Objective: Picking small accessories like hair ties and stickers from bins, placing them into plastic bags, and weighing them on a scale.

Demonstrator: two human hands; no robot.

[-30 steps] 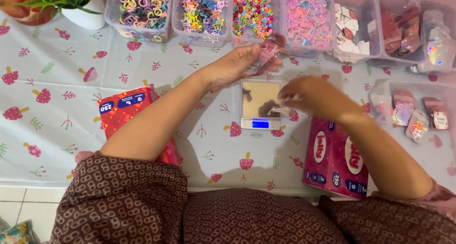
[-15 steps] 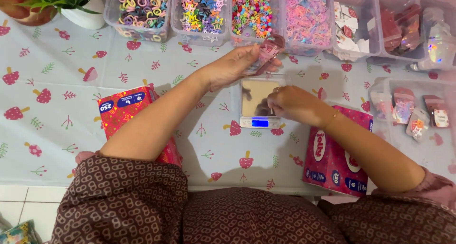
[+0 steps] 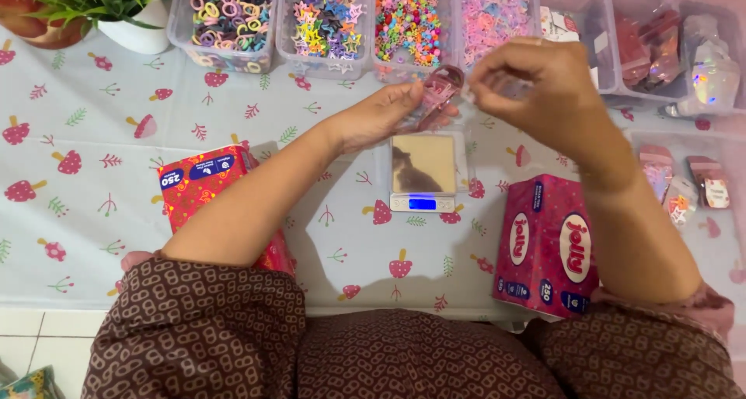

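My left hand [image 3: 385, 115] holds a small clear plastic bag [image 3: 437, 96] with a dark pink hair clip inside, just above a small digital scale [image 3: 423, 174]. My right hand [image 3: 536, 84] is raised beside it, and its fingertips pinch the bag's right edge. The scale has a tan platform and a lit blue display, and nothing rests on it. Both forearms reach out from brown patterned sleeves.
Clear bins line the table's far edge: rings [image 3: 225, 18], star beads [image 3: 326, 18], mixed beads [image 3: 408, 22], pink pieces [image 3: 497, 10], packaged items [image 3: 660, 41]. A red tissue pack [image 3: 202, 185] lies left, a magenta one [image 3: 548, 243] right. A potted plant [image 3: 136, 30] stands far left; small packets [image 3: 684, 185] lie far right.
My right hand has lifted off the scale's platform and moved up to the bag. My left hand has kept the bag in the same place.
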